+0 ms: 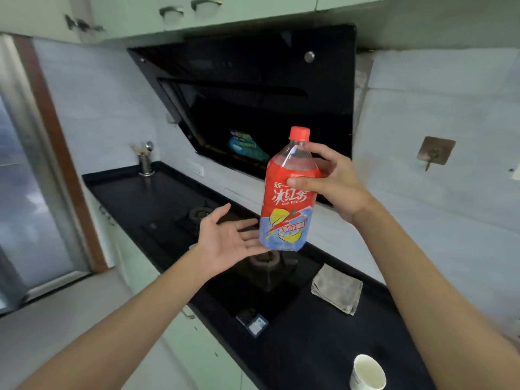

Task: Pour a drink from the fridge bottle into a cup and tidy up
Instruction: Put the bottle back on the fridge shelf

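Noting the red-labelled clear plastic ice-tea bottle [289,192]: it is in the air above the black table [309,347], long axis near upright, red cap [300,133] on and pointing up. My right hand [334,184] grips its shoulder, thumb in front, fingers [323,153] curled behind. My left hand [228,237] lies palm-up at the base, fingers spread, seemingly touching. The white paper cup [367,372] stands well below on the table, nearer my right arm.

Pale tiled wall [439,114], black range hood [253,94], dark countertop [309,347], pale green cabinets [202,350].
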`<state>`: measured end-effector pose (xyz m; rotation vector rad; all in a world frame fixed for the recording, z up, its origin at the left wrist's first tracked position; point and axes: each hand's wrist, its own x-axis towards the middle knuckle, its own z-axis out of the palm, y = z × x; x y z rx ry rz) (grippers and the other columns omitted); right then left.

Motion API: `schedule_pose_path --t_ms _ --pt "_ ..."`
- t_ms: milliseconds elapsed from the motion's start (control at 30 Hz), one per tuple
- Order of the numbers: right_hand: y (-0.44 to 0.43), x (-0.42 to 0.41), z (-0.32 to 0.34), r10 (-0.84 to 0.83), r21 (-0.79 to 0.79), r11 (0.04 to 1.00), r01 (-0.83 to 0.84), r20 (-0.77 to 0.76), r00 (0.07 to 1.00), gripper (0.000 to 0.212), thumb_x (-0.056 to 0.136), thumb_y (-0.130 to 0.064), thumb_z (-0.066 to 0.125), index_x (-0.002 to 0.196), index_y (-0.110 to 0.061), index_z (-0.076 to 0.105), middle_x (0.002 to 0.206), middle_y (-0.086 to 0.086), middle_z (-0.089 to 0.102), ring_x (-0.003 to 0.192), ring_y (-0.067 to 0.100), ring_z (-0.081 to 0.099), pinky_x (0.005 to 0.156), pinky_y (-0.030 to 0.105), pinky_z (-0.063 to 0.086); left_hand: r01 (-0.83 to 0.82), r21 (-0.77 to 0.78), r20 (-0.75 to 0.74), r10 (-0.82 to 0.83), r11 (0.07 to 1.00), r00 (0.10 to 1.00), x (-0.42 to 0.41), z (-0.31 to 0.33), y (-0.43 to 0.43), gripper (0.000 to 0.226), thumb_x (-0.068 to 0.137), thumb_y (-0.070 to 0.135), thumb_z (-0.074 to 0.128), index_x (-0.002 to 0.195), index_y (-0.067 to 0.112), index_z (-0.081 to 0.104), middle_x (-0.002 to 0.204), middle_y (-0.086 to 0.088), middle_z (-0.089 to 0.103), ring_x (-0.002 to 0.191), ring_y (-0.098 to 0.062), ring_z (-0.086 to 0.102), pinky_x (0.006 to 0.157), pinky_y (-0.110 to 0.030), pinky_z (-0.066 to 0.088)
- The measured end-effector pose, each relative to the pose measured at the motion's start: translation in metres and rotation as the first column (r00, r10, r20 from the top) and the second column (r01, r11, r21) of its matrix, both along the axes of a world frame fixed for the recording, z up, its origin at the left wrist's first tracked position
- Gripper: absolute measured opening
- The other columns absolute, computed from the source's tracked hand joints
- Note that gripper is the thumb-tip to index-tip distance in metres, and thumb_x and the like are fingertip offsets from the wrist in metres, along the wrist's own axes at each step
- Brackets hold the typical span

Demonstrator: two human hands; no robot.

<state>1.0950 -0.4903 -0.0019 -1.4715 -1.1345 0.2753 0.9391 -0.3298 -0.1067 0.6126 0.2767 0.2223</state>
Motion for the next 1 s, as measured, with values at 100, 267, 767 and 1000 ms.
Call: schedule_pose_path --t_ms 100,267,767,1000 --pt "0.038 -0.02 0.003 0.102 -0.005 0.995 -0.102 0.001 0.995 0.067 0.069 -0.017 0.087 0.128 -0.031 0.057 0.113 -0.003 0.068 0.1 0.012 0.07 0.078 0.031 0.06 -0.09 0.022 0.007 0.09 0.996 0.996 -0.036 0.005 0.021 0.087 0.082 0.046 0.057 0.146 -0.007 0.033 0.136 -0.038 0.05 0.124 -0.054 0.053 0.101 -0.065 0.042" --pt "0.1 -0.062 0.011 0.277 -0.019 0.961 -0.277 0.009 0.961 0.062 0.071 -0.013 0.085 0.122 -0.034 0.058 0.11 -0.005 0.069 0.1 0.009 0.07 0.078 0.03 0.06 -0.246 0.078 -0.002 0.247 0.966 0.969 -0.096 0.01 0.055 0.091 0.079 0.048 0.057 0.148 -0.006 0.031 0.136 -0.037 0.051 0.121 -0.054 0.055 0.101 -0.065 0.043" --pt "0.248 -0.243 0.035 0.588 -0.004 0.809 -0.588 -0.005 0.809 0.075 0.063 -0.019 0.089 0.131 -0.025 0.058 0.118 0.004 0.07 0.106 0.022 0.069 0.089 0.045 0.058 -0.582 0.16 0.024 0.586 0.797 0.81 -0.301 0.034 0.125 0.079 0.092 0.053 0.044 0.146 -0.003 0.034 0.133 -0.036 0.055 0.117 -0.052 0.059 0.092 -0.068 0.047" --pt "0.298 -0.337 0.048 0.679 -0.005 0.734 -0.679 -0.001 0.734 0.072 0.065 -0.017 0.088 0.13 -0.026 0.059 0.116 0.0 0.071 0.103 0.018 0.07 0.082 0.037 0.06 -0.68 0.152 0.044 0.683 0.717 0.729 -0.394 0.043 0.156 0.073 0.092 0.051 0.045 0.139 -0.004 0.04 0.122 -0.038 0.061 0.111 -0.054 0.062 0.097 -0.068 0.045"
